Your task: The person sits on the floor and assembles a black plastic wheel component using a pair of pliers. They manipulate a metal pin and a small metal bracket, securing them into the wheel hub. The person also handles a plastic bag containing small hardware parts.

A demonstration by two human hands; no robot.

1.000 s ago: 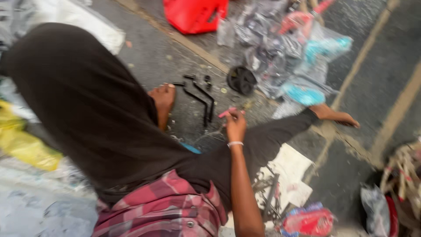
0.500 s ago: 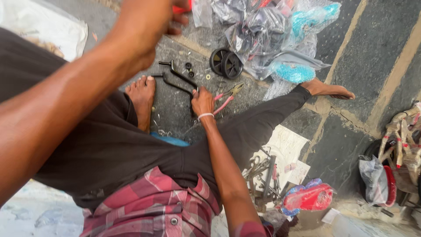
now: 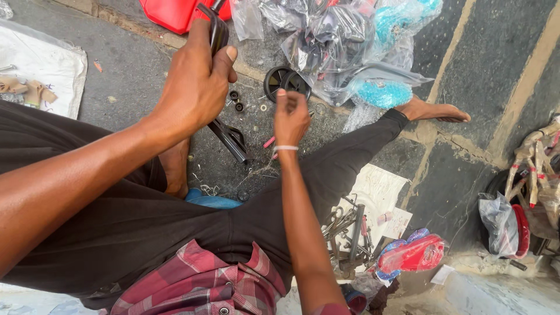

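Observation:
My left hand (image 3: 195,87) is raised and shut around a black metal bar (image 3: 228,137); the bar's lower forked end reaches the ground between my legs. My right hand (image 3: 290,116), with a white band at the wrist, hovers over the ground just in front of a small black wheel (image 3: 286,81). Its fingertips are bunched together, and I cannot tell whether anything is pinched in them. A pink-handled tool (image 3: 269,142) lies under that wrist. Small black nuts and washers (image 3: 236,102) are scattered between the two hands.
I sit on grey paving with legs spread and bare feet (image 3: 434,111). Clear bags of black and teal parts (image 3: 350,46) and a red plastic piece (image 3: 169,14) lie ahead. A white sack (image 3: 41,64) lies left, loose tools on paper (image 3: 350,227) and a red wrapped part (image 3: 411,256) right.
My left hand has come down into view gripping the black bar. My right hand moved forward toward the black wheel, and the pink-handled tool now lies beneath it.

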